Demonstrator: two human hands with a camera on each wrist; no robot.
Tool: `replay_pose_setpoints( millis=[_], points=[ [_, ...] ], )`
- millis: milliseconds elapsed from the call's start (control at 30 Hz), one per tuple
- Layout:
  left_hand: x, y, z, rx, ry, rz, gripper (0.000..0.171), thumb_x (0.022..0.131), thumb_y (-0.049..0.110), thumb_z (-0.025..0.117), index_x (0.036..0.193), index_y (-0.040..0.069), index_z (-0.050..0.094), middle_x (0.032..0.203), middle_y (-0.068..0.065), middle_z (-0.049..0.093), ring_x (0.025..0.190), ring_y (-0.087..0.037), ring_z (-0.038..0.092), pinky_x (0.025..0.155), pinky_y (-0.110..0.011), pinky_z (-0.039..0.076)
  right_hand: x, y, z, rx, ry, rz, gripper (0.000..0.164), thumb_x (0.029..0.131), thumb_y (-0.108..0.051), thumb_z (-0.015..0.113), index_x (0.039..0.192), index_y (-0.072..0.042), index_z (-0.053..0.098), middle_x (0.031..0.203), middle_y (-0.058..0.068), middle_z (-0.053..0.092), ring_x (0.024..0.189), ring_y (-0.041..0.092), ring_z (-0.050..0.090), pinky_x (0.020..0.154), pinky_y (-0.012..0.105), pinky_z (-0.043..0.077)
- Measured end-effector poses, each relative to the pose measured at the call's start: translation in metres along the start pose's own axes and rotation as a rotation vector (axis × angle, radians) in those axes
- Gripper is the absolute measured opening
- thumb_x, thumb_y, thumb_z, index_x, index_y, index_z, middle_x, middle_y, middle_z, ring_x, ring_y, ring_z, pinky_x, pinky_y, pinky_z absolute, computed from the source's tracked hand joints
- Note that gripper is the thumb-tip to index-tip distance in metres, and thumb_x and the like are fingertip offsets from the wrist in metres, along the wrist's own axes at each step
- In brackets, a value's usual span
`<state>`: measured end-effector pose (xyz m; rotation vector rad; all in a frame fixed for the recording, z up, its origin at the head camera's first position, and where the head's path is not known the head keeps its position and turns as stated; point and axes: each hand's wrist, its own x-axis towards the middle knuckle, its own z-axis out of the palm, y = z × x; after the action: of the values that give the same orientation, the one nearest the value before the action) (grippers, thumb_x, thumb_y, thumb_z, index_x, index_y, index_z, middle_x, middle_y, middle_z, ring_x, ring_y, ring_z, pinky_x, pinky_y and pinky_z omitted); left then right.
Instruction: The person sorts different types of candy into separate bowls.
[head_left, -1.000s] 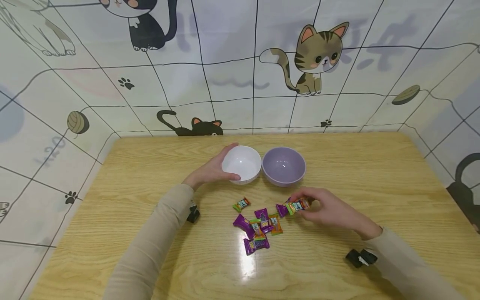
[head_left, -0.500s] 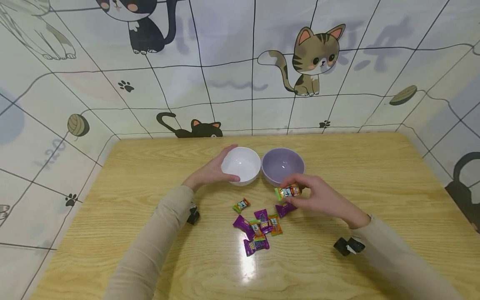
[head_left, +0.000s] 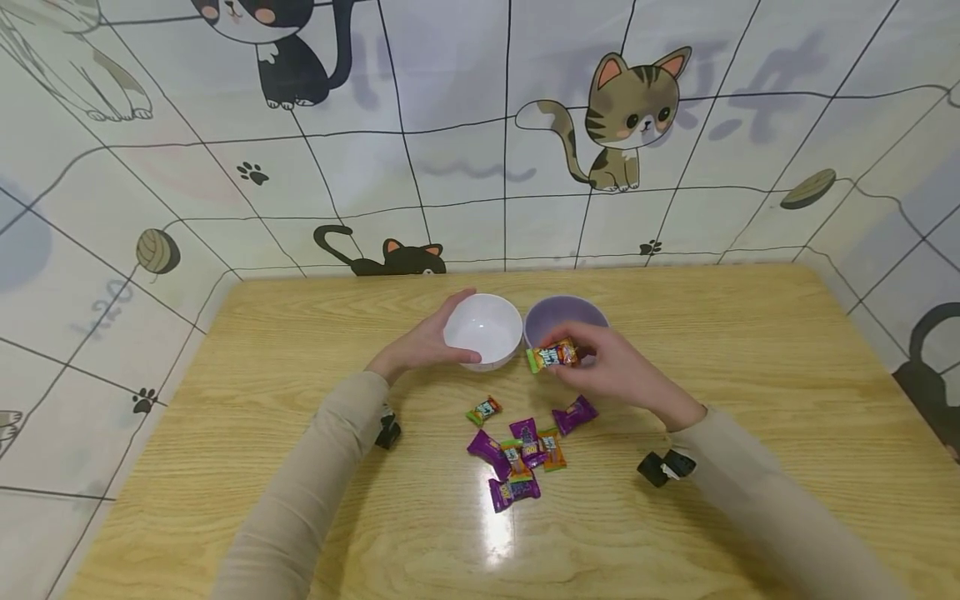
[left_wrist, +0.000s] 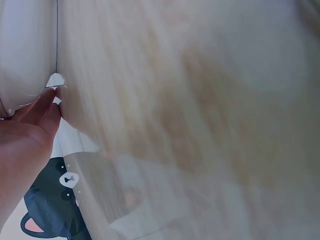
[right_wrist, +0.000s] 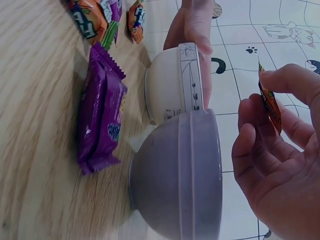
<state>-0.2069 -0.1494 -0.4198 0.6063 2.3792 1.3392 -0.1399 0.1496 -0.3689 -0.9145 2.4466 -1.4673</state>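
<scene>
My left hand [head_left: 423, 342] grips the white bowl [head_left: 483, 325], thumb on the near side and fingers round the far side. The left wrist view has only part of that bowl [left_wrist: 27, 50] at its left edge. Between thumb and fingers, my right hand [head_left: 618, 371] pinches an orange-and-green wrapped candy [head_left: 552, 356]. It is held up over the near rim of the purple bowl [head_left: 557, 309], hiding part of that bowl. From the right wrist, the candy [right_wrist: 270, 102] appears edge-on, apart from the purple bowl [right_wrist: 172, 175]. The bowls stand side by side.
A purple wrapped candy [head_left: 575, 415] lies on the wooden table [head_left: 750, 350] below my right hand. Several purple and orange candies [head_left: 529, 443] are piled nearer, and a small green-orange one [head_left: 483, 410] lies apart. A cat-print sheet [head_left: 450, 167] stands behind the table.
My right hand has lifted the orange-and-green candy off beside a purple one and carried it left and away from me to the purple bowl. My left hand stays on the white bowl.
</scene>
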Motion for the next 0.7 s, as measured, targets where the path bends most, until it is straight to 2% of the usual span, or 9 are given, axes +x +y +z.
replay_pose_setpoints(
  millis=[233,433,700],
  points=[
    [0.0,-0.001,0.0,0.007,-0.002,0.01,0.103,0.077,0.023,0.084,0.155,0.024,0.017,0.154,-0.008,0.025,0.134,-0.027,0.033,0.106,-0.046,0.03,0.013,0.001,0.007,-0.005,0.019,0.033,0.025,0.086,-0.007,0.073,0.11,-0.01,0.067,0.106,0.002,0.064,0.084,0.019,0.055,0.068,0.034,0.048],
    [0.0,-0.002,0.0,0.008,0.003,0.004,0.103,0.077,0.022,0.084,0.155,0.025,0.017,0.154,-0.008,0.026,0.133,-0.027,0.034,0.106,-0.045,0.031,0.021,0.002,0.01,-0.021,0.027,0.057,0.027,0.086,-0.009,0.073,0.112,-0.01,0.067,0.107,0.003,0.063,0.079,0.02,0.055,0.066,0.036,0.047],
    [0.001,0.0,-0.001,0.003,0.002,-0.01,0.102,0.076,0.023,0.084,0.154,0.026,0.017,0.15,-0.012,0.032,0.131,-0.027,0.037,0.104,-0.045,0.034,0.031,0.008,0.012,-0.001,0.043,0.047,0.027,0.085,-0.004,0.071,0.112,-0.004,0.066,0.106,0.011,0.063,0.072,0.02,0.055,0.061,0.029,0.047]
  ],
)
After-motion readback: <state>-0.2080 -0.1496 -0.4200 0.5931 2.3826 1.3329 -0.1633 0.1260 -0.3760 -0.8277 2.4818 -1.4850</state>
